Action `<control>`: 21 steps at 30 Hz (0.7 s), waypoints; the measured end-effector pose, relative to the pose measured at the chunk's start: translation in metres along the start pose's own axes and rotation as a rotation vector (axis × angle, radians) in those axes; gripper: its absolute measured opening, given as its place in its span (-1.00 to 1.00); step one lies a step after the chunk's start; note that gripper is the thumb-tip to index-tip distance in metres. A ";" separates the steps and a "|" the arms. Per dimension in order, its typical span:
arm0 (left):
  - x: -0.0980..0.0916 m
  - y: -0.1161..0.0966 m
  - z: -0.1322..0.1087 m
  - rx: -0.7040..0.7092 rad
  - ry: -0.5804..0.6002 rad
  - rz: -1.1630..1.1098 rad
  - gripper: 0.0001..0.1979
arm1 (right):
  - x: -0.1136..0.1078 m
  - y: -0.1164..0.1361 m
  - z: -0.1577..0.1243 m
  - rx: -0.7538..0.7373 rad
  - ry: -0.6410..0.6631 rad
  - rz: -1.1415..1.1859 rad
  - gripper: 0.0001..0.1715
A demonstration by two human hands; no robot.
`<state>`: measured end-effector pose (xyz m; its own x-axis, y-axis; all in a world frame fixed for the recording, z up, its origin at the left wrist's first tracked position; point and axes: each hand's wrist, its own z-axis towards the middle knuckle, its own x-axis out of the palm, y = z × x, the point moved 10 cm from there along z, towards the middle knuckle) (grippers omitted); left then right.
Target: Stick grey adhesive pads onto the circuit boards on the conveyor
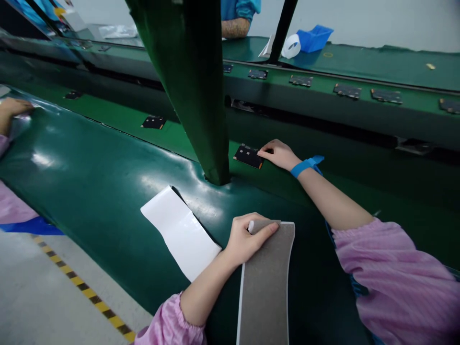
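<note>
My left hand [247,239] is closed on the curled top end of a long grey strip with white edges [268,292], thumb pressed on its front. My right hand [278,154], with a blue wrist strap [307,166] on its wrist, pinches the right edge of a black circuit board [247,156]. That board lies on the green belt [194,139] just right of a slanting green post. To the left of my left hand, a white sheet [179,225] rests on the green table mat.
The green post [201,96] rises from the mat in front of me. More circuit boards [153,122] lie along the belt, and several sit on the far ledge [302,80]. A co-worker's hand [16,108] is at the left. Behind stand a blue bin [315,38] and a white roll [291,46].
</note>
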<state>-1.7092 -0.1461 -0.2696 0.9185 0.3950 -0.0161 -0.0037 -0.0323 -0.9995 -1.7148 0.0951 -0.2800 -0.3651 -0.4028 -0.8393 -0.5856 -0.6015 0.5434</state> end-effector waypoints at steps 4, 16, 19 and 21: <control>-0.001 0.001 0.000 -0.008 -0.011 0.028 -0.76 | -0.006 -0.007 -0.008 0.051 -0.081 0.000 -0.65; -0.004 -0.006 -0.006 -0.024 -0.058 0.071 -0.70 | -0.013 0.073 -0.025 -0.152 0.069 -0.258 0.01; -0.006 -0.008 -0.009 -0.033 -0.100 0.098 -0.69 | -0.045 0.063 -0.045 -0.155 -0.006 -0.138 0.21; -0.010 -0.006 -0.011 -0.052 -0.126 0.141 -0.66 | -0.070 0.046 -0.068 -0.154 -0.084 0.013 0.27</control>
<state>-1.7138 -0.1596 -0.2635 0.8536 0.4949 -0.1626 -0.1055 -0.1414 -0.9843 -1.6670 0.0484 -0.1953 -0.4350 -0.3557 -0.8272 -0.4650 -0.6980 0.5446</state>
